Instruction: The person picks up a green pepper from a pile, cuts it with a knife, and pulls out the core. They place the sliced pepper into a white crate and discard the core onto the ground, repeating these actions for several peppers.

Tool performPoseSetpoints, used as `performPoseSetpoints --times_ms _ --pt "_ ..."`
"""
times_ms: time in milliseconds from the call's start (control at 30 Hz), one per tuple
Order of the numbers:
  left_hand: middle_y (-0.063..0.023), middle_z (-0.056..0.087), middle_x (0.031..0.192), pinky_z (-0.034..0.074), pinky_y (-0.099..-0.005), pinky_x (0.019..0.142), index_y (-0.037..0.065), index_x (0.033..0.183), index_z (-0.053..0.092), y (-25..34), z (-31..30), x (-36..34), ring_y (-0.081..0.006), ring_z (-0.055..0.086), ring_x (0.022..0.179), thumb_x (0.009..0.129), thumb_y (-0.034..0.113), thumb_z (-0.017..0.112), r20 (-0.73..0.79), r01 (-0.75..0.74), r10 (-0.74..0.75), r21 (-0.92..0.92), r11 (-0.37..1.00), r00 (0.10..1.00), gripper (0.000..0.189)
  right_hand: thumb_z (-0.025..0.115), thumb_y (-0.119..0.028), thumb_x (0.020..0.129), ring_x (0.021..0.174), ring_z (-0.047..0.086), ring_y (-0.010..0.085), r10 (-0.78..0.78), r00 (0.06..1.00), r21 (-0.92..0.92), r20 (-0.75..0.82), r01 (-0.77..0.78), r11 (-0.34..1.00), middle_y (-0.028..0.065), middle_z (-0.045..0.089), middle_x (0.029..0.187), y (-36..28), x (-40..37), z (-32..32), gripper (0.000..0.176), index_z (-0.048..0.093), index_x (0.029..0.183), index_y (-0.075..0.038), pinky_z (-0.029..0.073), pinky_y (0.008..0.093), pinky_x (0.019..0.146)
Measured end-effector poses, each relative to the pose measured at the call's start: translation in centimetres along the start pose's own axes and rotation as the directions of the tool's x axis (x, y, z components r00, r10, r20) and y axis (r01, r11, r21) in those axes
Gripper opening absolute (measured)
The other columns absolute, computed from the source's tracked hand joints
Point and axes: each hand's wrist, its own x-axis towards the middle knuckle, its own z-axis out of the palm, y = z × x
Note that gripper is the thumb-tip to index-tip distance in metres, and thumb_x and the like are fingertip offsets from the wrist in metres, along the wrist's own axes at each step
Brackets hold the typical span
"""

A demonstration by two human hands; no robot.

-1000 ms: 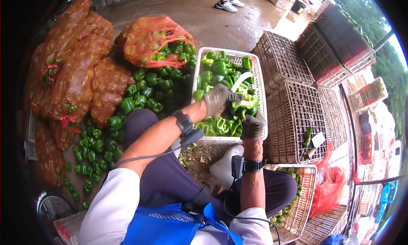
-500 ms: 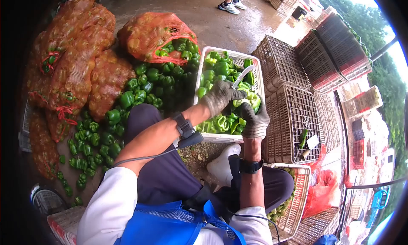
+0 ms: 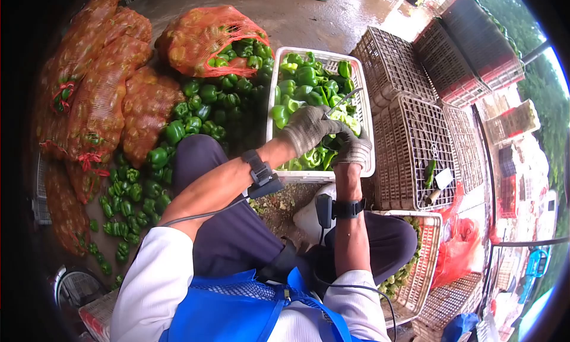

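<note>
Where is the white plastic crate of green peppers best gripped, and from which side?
Probably grip the white plastic lattice crate by its near short rim, fingers hooked over the lip, coming from the person's side: that edge is bare, while loose green bell peppers and upturned crates crowd its long sides.

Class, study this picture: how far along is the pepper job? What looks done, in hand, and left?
Done: the white crate holds many green peppers. In hand: the left hand and right hand, both gloved, meet over the crate; what they grip is mostly hidden, with a thin blade sticking up. Left: a loose pile of peppers on the floor and stuffed mesh sacks.
</note>
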Motion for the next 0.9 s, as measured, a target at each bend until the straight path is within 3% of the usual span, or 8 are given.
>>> performPoseSetpoints --times_ms 167,200,333,467,567,700,733,900 --pt "-0.0135 0.062 0.065 0.046 -0.0356 0.062 0.001 0.095 0.064 0.1 -0.2 0.3 -0.0226 0.060 0.064 0.075 0.037 0.073 -0.011 0.038 -0.037 0.059 0.998 0.999 0.042 0.062 -0.015 0.085 0.062 0.064 0.0236 0.371 0.923 0.177 0.104 -0.384 0.906 0.0125 0.062 0.084 0.5 -0.1 -0.3 0.024 0.057 0.104 0.000 0.055 0.0341 0.053" --pt "-0.0141 0.062 0.066 0.047 -0.0350 0.063 0.002 0.099 0.063 0.2 -0.4 0.4 -0.0235 0.060 0.063 0.072 0.033 0.076 0.044 0.158 -0.156 -0.057 0.986 0.987 0.042 0.059 -0.017 0.087 0.060 0.063 0.0267 0.433 0.899 -0.011 0.068 -0.434 0.901 0.0132 0.060 0.078 0.0 -0.2 -0.2 0.021 0.057 0.101 -0.001 0.056 0.0366 0.054" --pt "-0.0065 0.062 0.065 0.048 -0.0321 0.064 0.002 0.101 0.064 -0.7 -1.2 1.2 -0.0172 0.060 0.064 0.072 0.020 0.074 0.008 -0.053 0.052 0.124 0.991 0.999 0.036 0.058 -0.016 0.087 0.057 0.062 0.0214 0.330 0.899 0.054 0.288 -0.359 0.932 0.0092 0.058 0.072 1.4 -0.3 -1.7 0.021 0.056 0.102 -0.001 0.054 0.0337 0.051" --pt "-0.0060 0.063 0.067 0.048 -0.0302 0.063 0.002 0.099 0.065 -2.1 -1.3 1.5 -0.0132 0.059 0.065 0.072 0.013 0.070 0.029 0.069 -0.066 -0.149 0.986 0.997 0.030 0.062 -0.014 0.084 0.059 0.062 0.0164 0.162 0.942 -0.093 0.293 -0.141 0.986 0.0053 0.060 0.072 -2.7 -1.3 -0.8 0.023 0.056 0.102 -0.001 0.052 0.0296 0.052" --pt "-0.0069 0.063 0.068 0.048 -0.0298 0.063 0.001 0.099 0.065 -2.6 -1.5 1.7 -0.0136 0.059 0.065 0.072 0.011 0.068 0.055 0.116 -0.109 -0.132 0.984 0.992 0.029 0.063 -0.013 0.083 0.064 0.064 0.0196 0.252 0.909 -0.146 0.333 -0.214 0.966 0.0069 0.062 0.076 -0.6 -0.8 -1.1 0.021 0.058 0.100 -0.002 0.053 0.0316 0.054" --pt "-0.0129 0.063 0.069 0.049 -0.0355 0.063 0.005 0.097 0.064 -0.7 -1.9 0.9 -0.0255 0.063 0.066 0.069 0.020 0.070 0.003 0.038 -0.040 0.201 0.979 0.999 0.032 0.064 -0.019 0.083 0.063 0.064 0.0234 0.267 0.910 0.091 0.317 -0.309 0.947 0.0060 0.060 0.073 0.7 -1.9 -0.1 0.016 0.060 0.088 -0.005 0.053 0.0348 0.056" --pt "-0.0135 0.064 0.072 0.050 -0.0392 0.065 0.008 0.099 0.063 -0.8 -1.5 0.6 -0.0314 0.064 0.071 0.069 0.025 0.071 -0.047 -0.020 0.032 0.244 0.970 0.998 0.036 0.063 -0.029 0.084 0.061 0.063 0.0251 0.443 0.869 0.230 0.218 -0.487 0.842 0.0044 0.056 0.067 -0.2 -2.0 0.6 0.022 0.059 0.077 -0.008 0.054 0.0376 0.056" --pt "-0.0108 0.066 0.079 0.051 -0.0425 0.065 0.011 0.108 0.058 -0.7 -0.7 0.3 -0.0326 0.065 0.073 0.071 0.026 0.069 -0.064 -0.126 0.176 0.472 0.873 0.982 0.042 0.063 -0.037 0.082 0.054 0.056 0.0246 0.481 0.869 0.181 0.120 -0.495 0.850 0.0035 0.051 0.059 0.5 -1.8 0.4 0.028 0.058 0.073 -0.011 0.050 0.0379 0.052"
